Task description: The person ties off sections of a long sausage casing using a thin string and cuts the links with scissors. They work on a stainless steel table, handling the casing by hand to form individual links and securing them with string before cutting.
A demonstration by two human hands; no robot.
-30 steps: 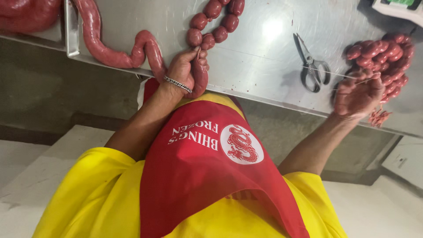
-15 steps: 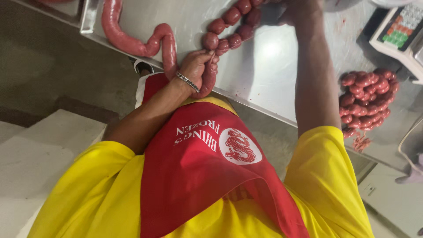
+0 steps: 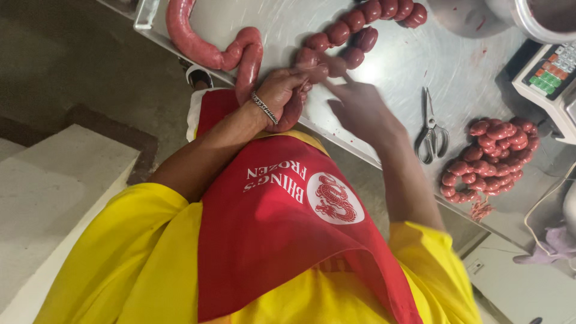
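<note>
While the left hand is closed around the thick sausage at the near edge of the steel table, the right hand is beside it, blurred, with the fingers stretched toward the same spot; I cannot tell if it grips anything. The two hands are close together and almost touch. A metal bracelet sits on the left wrist. Nearest to the camera are the yellow shirt and the red apron.

From the left hand, the unlinked sausage goes up and bends back to the far left, so its long axis runs away from the person toward the left corner of the table. On the other side of the hands, the linked chain of small round pieces goes away to the far right in two rows.

To the right of the right hand lie the scissors, with points away from the person. Farther right is a pile of links, and beyond it a scale at the table's far edge. A metal bowl stands at the far right; what is inside, I cannot tell.
</note>
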